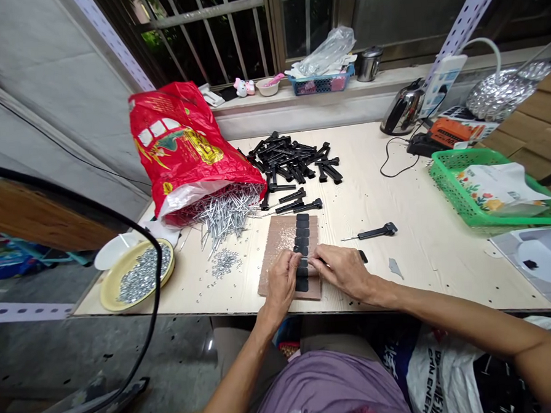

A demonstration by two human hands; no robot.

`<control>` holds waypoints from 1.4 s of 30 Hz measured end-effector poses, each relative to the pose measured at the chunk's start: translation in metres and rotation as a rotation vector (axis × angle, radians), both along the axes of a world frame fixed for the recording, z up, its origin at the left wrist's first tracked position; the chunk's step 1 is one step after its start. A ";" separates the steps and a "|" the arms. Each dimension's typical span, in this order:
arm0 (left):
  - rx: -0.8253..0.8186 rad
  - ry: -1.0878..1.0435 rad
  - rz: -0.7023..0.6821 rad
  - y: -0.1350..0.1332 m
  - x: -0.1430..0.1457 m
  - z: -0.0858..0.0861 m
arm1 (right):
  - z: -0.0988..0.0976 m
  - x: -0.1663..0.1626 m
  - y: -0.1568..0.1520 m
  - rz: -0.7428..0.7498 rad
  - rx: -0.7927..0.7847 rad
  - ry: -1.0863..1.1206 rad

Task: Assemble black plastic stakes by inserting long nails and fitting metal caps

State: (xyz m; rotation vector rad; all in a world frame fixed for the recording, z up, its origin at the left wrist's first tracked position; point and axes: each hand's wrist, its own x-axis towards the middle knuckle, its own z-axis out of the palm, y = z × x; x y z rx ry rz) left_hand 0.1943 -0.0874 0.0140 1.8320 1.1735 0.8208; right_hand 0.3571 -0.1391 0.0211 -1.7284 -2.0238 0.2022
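My left hand (282, 281) is closed in a pinch above a brown ridged board (270, 265). From the right, my right hand (346, 272) meets it with thumb and forefinger pinched together. A thin pale piece seems to run between the fingertips, too small to name. Black rounded pads (303, 233) lie in a column along the board, some partly hidden by my fingers. Tiny pale bits (285, 238) are scattered on the board's left half. Right of my right hand lies a black handle with a thin metal rod (376, 231), near a small black piece (364, 257).
Metal pins (232, 212) spill from a red bag (184, 143). Small metal pieces (225, 263) lie loose, with more in a yellow bowl (107, 293). Black handles (289, 153) are heaped behind the board. A green basket (470, 219) stands right; a black cable (157, 280) loops at left.
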 end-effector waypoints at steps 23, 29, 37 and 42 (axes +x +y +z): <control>-0.560 -0.313 -0.034 0.002 0.005 -0.010 | -0.008 0.000 0.002 -0.054 0.110 -0.118; -0.579 -0.388 -0.008 0.001 0.006 -0.008 | -0.008 -0.001 0.004 -0.060 0.113 -0.120; -0.372 -0.271 -0.001 0.007 -0.003 -0.009 | -0.016 0.009 0.018 0.102 -0.341 0.595; -0.486 -0.336 -0.015 0.011 -0.005 -0.014 | -0.009 0.008 0.012 -0.027 -0.122 0.374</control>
